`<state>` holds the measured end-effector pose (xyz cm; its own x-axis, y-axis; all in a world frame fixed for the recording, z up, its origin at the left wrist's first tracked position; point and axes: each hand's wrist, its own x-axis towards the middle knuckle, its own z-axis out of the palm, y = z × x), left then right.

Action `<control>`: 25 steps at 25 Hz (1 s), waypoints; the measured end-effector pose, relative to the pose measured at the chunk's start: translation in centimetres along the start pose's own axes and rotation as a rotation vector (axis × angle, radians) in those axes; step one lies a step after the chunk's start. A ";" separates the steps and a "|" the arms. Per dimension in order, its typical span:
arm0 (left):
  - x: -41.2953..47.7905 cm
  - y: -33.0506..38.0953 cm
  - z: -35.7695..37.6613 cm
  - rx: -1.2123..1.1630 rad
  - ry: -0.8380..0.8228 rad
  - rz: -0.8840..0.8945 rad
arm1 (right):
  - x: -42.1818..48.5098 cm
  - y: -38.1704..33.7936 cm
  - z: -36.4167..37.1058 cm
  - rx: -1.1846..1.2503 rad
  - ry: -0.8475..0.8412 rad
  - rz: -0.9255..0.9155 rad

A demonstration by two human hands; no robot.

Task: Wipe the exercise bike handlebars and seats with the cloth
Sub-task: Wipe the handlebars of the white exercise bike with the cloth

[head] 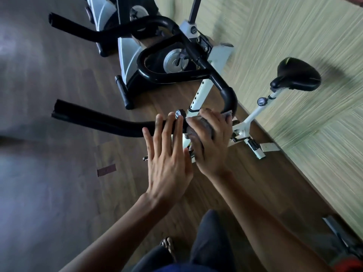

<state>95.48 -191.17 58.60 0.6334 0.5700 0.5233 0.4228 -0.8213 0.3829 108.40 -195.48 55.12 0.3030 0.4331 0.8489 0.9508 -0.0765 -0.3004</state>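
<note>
A white exercise bike with black foam handlebars (102, 119) stands below me. My right hand (211, 142) is shut on a grey cloth (198, 130) and presses it around the handlebar near the bend by the stem. My left hand (169, 161) hovers just left of it, fingers spread flat over the bar, holding nothing. The bike's black seat (296, 73) sits to the right, above the green wall panel. The cloth is mostly covered by my right hand.
A second grey and black exercise bike (129, 61) with its own black handlebar (78, 26) stands further away. A green striped wall (294, 32) runs along the right. Wooden floor (59, 173) spreads to the left. My legs and a bare foot (169, 246) are below.
</note>
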 end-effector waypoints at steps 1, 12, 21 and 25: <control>-0.1 0.4 0.4 0.006 0.011 -0.011 | 0.3 1.1 -0.5 0.029 -0.016 -0.028; 2.8 5.0 7.3 0.114 0.447 -0.258 | 2.7 12.7 -2.1 0.639 -0.206 -0.197; 4.7 10.9 11.2 0.279 0.546 -0.457 | 6.0 16.8 -1.2 1.037 -0.438 -0.333; 5.1 11.9 12.0 0.300 0.593 -0.545 | 6.8 17.9 -0.2 1.061 -0.478 -0.510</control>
<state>111.50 -198.34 56.74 -0.1164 0.7350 0.6681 0.7762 -0.3524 0.5229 127.47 -194.06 55.61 -0.3441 0.4978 0.7961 0.3666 0.8518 -0.3742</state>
